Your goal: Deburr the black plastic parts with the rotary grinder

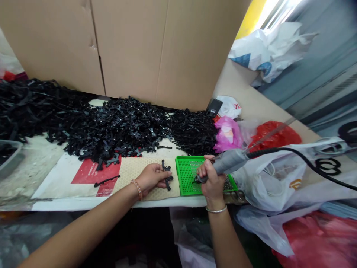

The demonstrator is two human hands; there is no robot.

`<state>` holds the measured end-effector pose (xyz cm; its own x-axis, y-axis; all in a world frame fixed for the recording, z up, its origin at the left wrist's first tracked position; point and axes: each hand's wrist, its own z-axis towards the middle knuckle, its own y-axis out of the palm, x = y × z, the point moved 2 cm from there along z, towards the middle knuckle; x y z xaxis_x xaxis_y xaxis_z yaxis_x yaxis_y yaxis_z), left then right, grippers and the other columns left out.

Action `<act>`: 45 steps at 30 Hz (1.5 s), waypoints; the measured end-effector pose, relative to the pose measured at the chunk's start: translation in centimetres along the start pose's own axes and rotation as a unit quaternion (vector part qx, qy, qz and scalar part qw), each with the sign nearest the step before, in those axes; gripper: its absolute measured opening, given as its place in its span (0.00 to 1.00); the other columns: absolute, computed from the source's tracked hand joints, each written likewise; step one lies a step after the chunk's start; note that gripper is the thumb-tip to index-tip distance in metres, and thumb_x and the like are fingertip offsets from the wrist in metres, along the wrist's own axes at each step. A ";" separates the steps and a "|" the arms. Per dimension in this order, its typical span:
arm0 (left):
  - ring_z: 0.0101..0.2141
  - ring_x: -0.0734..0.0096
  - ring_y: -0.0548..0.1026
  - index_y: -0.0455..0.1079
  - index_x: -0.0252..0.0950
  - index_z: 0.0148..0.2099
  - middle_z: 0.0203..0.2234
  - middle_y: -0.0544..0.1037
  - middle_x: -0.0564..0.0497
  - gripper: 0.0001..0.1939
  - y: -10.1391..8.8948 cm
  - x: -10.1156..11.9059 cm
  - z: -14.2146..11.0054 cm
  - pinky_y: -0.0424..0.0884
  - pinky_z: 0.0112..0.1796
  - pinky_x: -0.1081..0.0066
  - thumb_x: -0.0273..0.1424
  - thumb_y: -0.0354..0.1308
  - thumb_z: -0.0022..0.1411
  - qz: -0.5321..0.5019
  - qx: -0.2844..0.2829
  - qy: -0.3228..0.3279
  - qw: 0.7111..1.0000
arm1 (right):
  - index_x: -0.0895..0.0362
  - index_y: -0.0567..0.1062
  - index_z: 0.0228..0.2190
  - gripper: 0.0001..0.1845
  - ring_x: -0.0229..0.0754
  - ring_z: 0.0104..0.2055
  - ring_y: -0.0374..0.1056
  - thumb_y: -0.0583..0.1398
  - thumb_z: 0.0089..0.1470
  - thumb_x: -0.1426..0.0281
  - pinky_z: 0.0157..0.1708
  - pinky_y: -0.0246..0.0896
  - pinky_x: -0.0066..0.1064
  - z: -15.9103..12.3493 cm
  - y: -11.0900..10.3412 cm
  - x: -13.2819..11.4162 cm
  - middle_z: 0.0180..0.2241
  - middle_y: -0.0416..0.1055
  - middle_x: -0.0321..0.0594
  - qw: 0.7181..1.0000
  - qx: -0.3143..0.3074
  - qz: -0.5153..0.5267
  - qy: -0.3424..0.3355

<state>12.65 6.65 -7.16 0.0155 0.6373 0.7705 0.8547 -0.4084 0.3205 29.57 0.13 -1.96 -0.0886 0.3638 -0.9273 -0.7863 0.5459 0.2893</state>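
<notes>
My left hand [152, 179] pinches a small black plastic part [167, 175] with knobbed ends, just over a beige textured mat [128, 169]. In my right hand [212, 180] is a grey electric screwdriver [230, 160], fingers wrapped round its body and a black cable running off to the right. The screwdriver's tip points left and down over a green perforated tray [182, 186]. Small metal pieces, probably screws, lie in the tray's right part [230, 183], partly hidden by my hand. One long black strip [107, 181] lies left of the mat.
Large heaps of black plastic parts [117, 124] spread along the back of the table, against a tall cardboard sheet [134, 48]. Pink [228, 134] and red plastic bags [275, 136] and a white bag [267, 186] crowd the right side. A clear container [12, 158] stands at far left.
</notes>
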 end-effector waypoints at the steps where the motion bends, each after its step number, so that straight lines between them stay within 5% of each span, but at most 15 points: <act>1: 0.23 0.72 0.77 0.63 0.32 0.26 0.21 0.78 0.49 0.14 0.0 0.0 0.0 0.74 0.22 0.76 0.26 0.69 0.50 0.002 0.001 -0.002 1.000 | 0.56 0.72 0.33 0.11 0.32 0.16 0.53 0.65 0.49 0.65 0.18 0.53 0.24 -0.2 -0.4 0.4 0.15 0.57 0.25 1.000 0.001 -0.004 0.001; 33: 0.22 0.72 0.77 0.62 0.32 0.26 0.19 0.77 0.51 0.13 0.2 0.3 -0.3 0.74 0.21 0.78 0.22 0.67 0.52 -0.003 0.013 -0.010 1.000 | 0.56 0.71 0.32 0.11 0.32 0.17 0.54 0.66 0.49 0.65 0.19 0.53 0.24 0.0 -1.5 1.0 0.16 0.58 0.26 1.000 -0.004 0.005 0.000; 39: 0.22 0.71 0.77 0.62 0.32 0.26 0.20 0.77 0.50 0.15 0.1 -0.1 0.1 0.75 0.22 0.76 0.24 0.69 0.49 -0.014 0.005 -0.002 1.000 | 0.55 0.72 0.32 0.12 0.29 0.15 0.48 0.66 0.46 0.64 0.19 0.53 0.21 0.2 1.2 -1.6 0.14 0.53 0.23 0.991 0.011 0.131 0.035; 45: 0.20 0.73 0.75 0.62 0.33 0.24 0.16 0.74 0.53 0.17 0.3 0.2 -0.2 0.75 0.22 0.74 0.27 0.71 0.46 -0.011 0.001 0.012 1.000 | 0.55 0.71 0.32 0.13 0.29 0.15 0.48 0.67 0.46 0.63 0.19 0.52 0.21 -0.8 5.4 -0.4 0.14 0.53 0.23 0.982 -0.042 0.158 0.093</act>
<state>12.77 6.53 -6.85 -0.0159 0.6308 0.7758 0.8559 -0.3925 0.3367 24.83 2.35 -0.25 -0.4400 0.3562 -0.8243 -0.7487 0.3614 0.5558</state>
